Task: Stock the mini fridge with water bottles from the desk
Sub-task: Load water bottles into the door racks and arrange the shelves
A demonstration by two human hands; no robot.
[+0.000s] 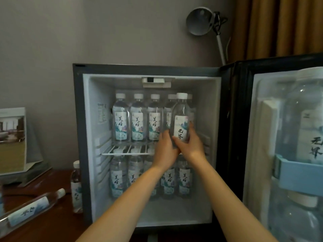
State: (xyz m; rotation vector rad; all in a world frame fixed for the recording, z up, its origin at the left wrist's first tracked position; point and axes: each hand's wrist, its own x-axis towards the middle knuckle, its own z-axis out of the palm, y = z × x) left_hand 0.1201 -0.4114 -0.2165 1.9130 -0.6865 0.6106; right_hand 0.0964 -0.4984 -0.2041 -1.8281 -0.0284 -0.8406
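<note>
1. At the near left, a dark wooden worktop (52, 224) carries two water bottles not yet stocked: a lying bottle (33, 208) and a standing bottle (76, 186) just beside the fridge's left wall.
2. The mini fridge (78, 137) stands open. Its wire shelf (125, 151) carries an upper row of bottles (138, 119), labels forward. A lower row of bottles (117, 177) stands beneath.
3. The left grip (166, 149) wraps the base of the held bottle (180, 116), which is upright at the shelf's right end.
4. The right grip (192, 142) clasps the same bottle. Using both probably steadies it so it doesn't knock its neighbours.
5. At the right, the open door (244, 119) holds door bottles (307, 119).
</note>
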